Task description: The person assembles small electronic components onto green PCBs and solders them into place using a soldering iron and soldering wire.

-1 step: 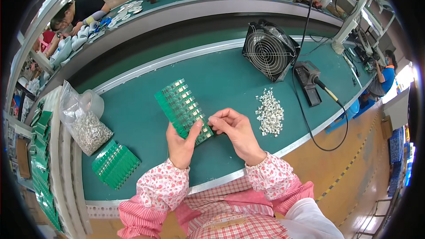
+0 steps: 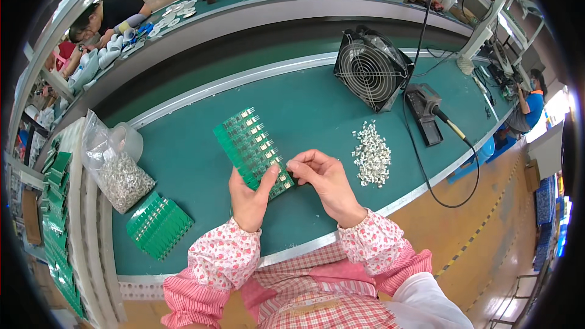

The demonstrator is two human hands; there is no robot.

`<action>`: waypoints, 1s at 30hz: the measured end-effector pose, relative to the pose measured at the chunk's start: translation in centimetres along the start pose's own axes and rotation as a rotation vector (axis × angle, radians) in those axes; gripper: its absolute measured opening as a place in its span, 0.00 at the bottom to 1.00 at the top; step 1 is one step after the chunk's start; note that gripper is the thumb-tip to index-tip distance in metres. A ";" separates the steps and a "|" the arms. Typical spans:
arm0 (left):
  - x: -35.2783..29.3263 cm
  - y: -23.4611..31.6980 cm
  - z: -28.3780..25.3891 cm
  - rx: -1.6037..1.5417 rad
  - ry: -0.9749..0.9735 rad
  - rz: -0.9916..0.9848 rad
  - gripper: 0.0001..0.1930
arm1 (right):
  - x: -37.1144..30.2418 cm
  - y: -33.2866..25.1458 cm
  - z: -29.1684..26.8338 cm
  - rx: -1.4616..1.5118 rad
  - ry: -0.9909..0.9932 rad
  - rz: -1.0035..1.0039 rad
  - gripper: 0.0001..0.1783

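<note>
The person's left hand (image 2: 248,206) grasps the board (image 2: 234,146) near its lower end, thumb on its face, holding it tilted over the tabletop (image 2: 304,109). The right hand (image 2: 329,186) has its thumb and fingers drawn together at the board's right edge — whether they grip anything cannot be told. To the right lies a pile of parts (image 2: 372,155); to the left, a bag (image 2: 125,180) — just beside other boards (image 2: 158,228).
</note>
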State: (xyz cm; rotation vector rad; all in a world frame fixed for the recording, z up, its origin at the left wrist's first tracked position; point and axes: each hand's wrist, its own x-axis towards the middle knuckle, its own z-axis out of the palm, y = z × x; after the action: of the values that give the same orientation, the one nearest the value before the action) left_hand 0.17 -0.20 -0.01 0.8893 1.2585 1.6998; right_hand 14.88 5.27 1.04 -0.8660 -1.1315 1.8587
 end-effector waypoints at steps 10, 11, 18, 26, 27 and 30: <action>-0.3 0.0 -0.1 0.086 -0.018 0.060 0.14 | 0.0 0.5 0.3 -0.062 -0.059 -0.001 0.11; -0.3 0.0 -0.1 0.097 -0.017 0.057 0.14 | 0.0 0.5 0.3 -0.075 -0.061 0.001 0.11; -0.6 0.0 0.5 0.150 -0.018 0.150 0.15 | -0.2 1.6 0.3 -0.167 -0.023 -0.108 0.10; -0.1 0.1 -0.2 0.072 -0.025 0.040 0.16 | -0.2 -0.6 -1.1 -0.726 0.122 -0.360 0.11; -0.1 0.2 0.0 0.056 -0.024 0.028 0.16 | -0.3 -1.2 -2.4 -0.921 0.253 -0.543 0.13; 0.0 0.3 0.2 0.009 0.001 -0.006 0.14 | -0.6 -3.1 -7.0 -1.441 0.506 -0.750 0.13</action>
State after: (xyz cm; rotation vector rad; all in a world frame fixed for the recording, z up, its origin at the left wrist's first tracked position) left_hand 0.28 -0.13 0.38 0.8893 1.2693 1.6907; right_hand 21.88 8.39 1.37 -1.2465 -2.0025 -0.0157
